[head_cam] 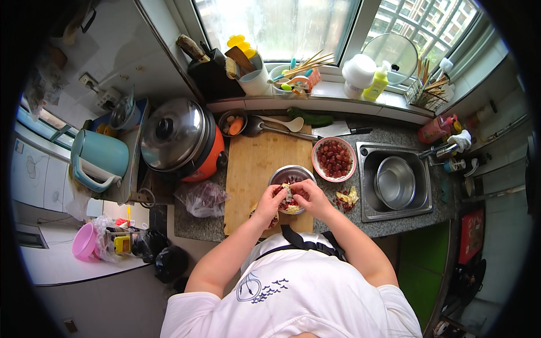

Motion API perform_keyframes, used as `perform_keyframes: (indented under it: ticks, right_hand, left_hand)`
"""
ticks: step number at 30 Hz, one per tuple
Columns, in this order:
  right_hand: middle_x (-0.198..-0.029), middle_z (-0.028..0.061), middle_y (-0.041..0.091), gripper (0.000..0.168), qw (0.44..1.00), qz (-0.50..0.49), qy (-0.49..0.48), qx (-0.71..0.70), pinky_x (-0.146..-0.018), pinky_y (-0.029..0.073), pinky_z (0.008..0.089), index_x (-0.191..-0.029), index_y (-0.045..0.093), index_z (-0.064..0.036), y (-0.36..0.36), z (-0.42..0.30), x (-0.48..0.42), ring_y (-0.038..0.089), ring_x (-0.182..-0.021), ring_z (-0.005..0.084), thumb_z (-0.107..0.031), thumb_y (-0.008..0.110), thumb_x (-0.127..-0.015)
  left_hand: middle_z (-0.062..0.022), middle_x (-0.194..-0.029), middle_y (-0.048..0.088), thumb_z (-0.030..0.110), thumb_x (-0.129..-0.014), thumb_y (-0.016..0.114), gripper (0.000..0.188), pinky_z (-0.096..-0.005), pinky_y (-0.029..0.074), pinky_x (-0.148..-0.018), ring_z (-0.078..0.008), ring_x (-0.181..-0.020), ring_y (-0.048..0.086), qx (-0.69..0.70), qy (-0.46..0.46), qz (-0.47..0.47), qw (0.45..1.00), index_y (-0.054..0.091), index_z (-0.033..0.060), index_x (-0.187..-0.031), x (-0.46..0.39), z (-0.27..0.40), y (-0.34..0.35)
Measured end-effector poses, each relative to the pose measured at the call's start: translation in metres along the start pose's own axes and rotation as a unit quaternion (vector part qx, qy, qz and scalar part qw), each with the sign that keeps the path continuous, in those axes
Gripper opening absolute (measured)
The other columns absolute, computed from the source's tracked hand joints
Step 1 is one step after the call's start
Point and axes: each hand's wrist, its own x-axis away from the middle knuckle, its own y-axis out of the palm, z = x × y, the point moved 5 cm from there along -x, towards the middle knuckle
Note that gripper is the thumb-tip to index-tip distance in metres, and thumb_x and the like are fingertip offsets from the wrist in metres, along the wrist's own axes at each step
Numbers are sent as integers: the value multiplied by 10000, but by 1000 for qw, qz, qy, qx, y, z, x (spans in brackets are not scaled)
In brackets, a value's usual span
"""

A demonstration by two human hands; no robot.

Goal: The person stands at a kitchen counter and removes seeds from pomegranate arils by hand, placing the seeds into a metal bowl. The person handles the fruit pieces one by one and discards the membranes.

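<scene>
Between my two hands is a pomegranate piece (288, 195), with red seeds and pale membrane showing. My left hand (269, 203) grips its left side, while the fingers of my right hand (312, 198) pinch at its right side. Directly beneath them stands a steel bowl (291, 170) with loose red seeds in it. The bowl rests on a wooden cutting board (253, 160). Another pomegranate piece (273, 221) lies on the board, partly covered by my left wrist. Yellowish peel (348, 196) with some seeds lies on the countertop to the right.
A bowl of red grapes (335, 159) stands right of the board, before a sink (364, 211) holding a steel basin (395, 182). Behind the board lie a kitchen knife (338, 128), a ladle (291, 125) and a green vegetable (310, 116). An orange electric cooker (207, 156) and a plastic bag (203, 198) are left.
</scene>
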Motion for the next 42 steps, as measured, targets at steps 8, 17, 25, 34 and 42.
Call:
perform_keyframes:
  ticks: [8, 17, 25, 34, 42]
  right_hand:
    - [-892, 55, 477, 231, 999, -30, 27, 19, -631, 458, 248, -985, 551, -36, -4, -6, -4, 512, -691, 125, -18, 640, -772]
    - [-795, 34, 510, 168, 989, -70, 102, -76, -589, 441, 247, -936, 502, -33, 5, 27, -9, 491, -664, 100, -35, 598, -798]
    - [-737, -12, 528, 81, 958, -51, 193, -206, -523, 394, 200, -908, 489, -67, 15, 51, -5, 476, -621, 48, -115, 543, -872]
    - [-756, -17, 530, 112, 905, -57, 253, -337, -545, 403, 194, -927, 505, -66, 21, 72, -2, 484, -625, 55, -167, 535, -893]
    - [-725, -28, 509, 210, 949, -84, 230, -199, -529, 372, 190, -901, 519, -77, 24, 46, 1, 437, -600, 44, -285, 547, -920]
  left_hand:
    - [-25, -997, 562, 196, -918, 546, 254, -250, 491, -731, -93, -877, 566, -35, 22, -14, 999, 485, 59, -1123, -5, -3, -2]
    - [-25, -989, 568, 182, -917, 546, 245, -236, 474, -751, -86, -878, 558, -40, 24, -14, 999, 495, 49, -1117, -7, -1, -3]
    - [-35, -994, 574, 170, -912, 555, 247, -239, 474, -759, -94, -872, 564, -33, 33, -14, 999, 496, 35, -1110, -7, -1, -5]
    - [-51, -979, 578, 206, -903, 575, 296, -248, 459, -780, -96, -874, 546, -77, 46, -4, 996, 486, 7, -1103, -3, 1, -4]
    - [-34, -997, 564, 188, -909, 560, 264, -241, 487, -721, -90, -877, 561, -61, 28, 2, 998, 488, 47, -1120, -5, -2, -9]
